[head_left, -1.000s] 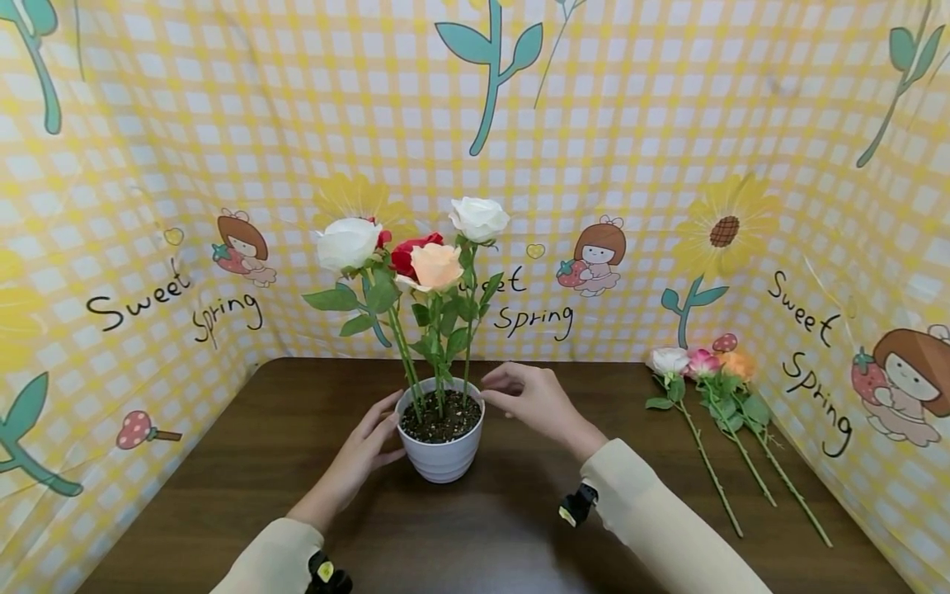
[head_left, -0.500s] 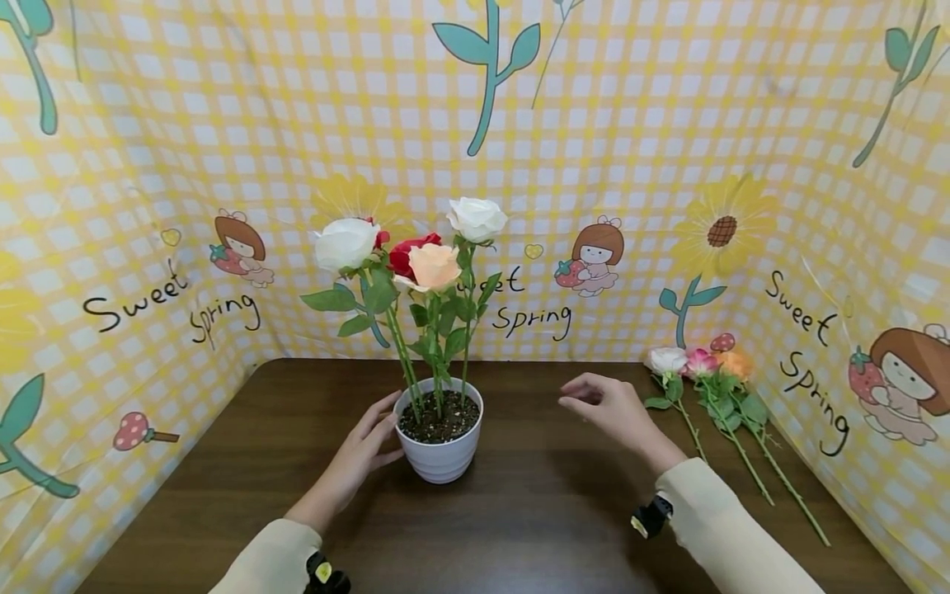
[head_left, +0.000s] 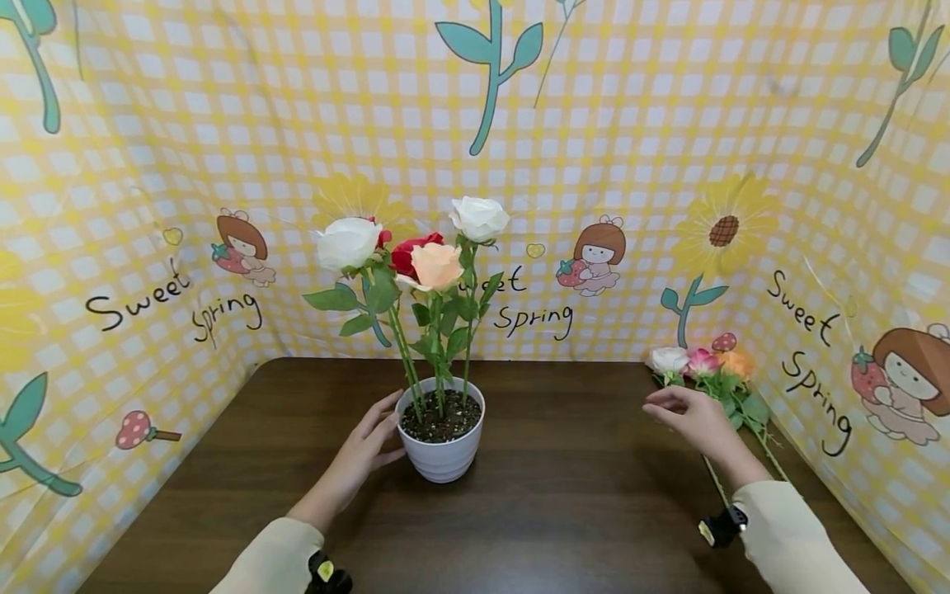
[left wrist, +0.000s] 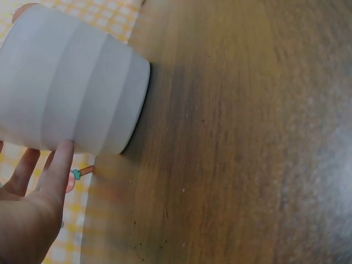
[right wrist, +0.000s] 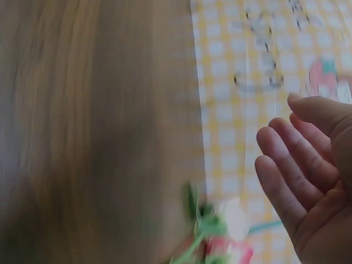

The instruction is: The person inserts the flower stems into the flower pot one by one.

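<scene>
A white ribbed flowerpot [head_left: 442, 458] stands upright on the table, filled with dark soil [head_left: 451, 425]. Planted in it are two white roses [head_left: 479, 219], a red rose [head_left: 406, 254] and a peach rose [head_left: 436, 266]. My left hand [head_left: 362, 450] rests its fingers against the pot's left side; in the left wrist view the fingertips touch the ribbed wall [left wrist: 82, 93]. Holding nothing, my right hand [head_left: 698, 425] hovers by the loose roses, its fingers loosely bent. It covers part of the stems of a white rose [head_left: 670, 360], a pink rose [head_left: 702, 362] and an orange rose [head_left: 736, 364].
The dark wooden table [head_left: 534, 528] carries the pot near its middle and the loose roses at its right end. A yellow checked cloth [head_left: 594, 165] with cartoon prints hangs behind and at both sides. Specks of soil [left wrist: 137, 242] lie on the wood in the left wrist view.
My right hand has moved away from the pot's right rim, across the table to the loose roses on the right. My left hand and the pot have stayed put.
</scene>
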### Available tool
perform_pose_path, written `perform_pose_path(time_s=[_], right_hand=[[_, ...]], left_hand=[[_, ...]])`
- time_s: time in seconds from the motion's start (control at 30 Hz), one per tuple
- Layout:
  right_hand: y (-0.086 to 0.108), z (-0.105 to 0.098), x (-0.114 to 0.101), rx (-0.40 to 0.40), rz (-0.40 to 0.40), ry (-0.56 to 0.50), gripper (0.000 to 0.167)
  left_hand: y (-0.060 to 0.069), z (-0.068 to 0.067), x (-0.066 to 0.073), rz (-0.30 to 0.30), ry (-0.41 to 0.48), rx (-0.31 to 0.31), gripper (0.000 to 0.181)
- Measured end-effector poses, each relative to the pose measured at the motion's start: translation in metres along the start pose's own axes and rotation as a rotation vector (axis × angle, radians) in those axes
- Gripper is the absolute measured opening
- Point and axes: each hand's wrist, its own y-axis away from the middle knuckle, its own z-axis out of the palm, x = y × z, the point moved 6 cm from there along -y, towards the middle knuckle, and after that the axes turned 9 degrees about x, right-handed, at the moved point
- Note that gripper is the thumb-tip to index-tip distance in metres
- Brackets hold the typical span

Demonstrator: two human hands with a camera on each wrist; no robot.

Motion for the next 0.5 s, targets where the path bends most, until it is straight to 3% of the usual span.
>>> perform_pose_path(time_s=[0.3, 0.5], right_hand=[[0.022, -0.022, 0.061, -0.084, 0.189, -0.009, 0.045], [0.031, -0.026, 0.081, -0.12, 0.255, -0.004, 0.046]], left_hand=[[0.0, 0.001, 0.0, -0.014, -0.008, 0.006, 0.051], [0.0, 0.0, -0.001, -0.011, -0.004, 0.014, 0.05]])
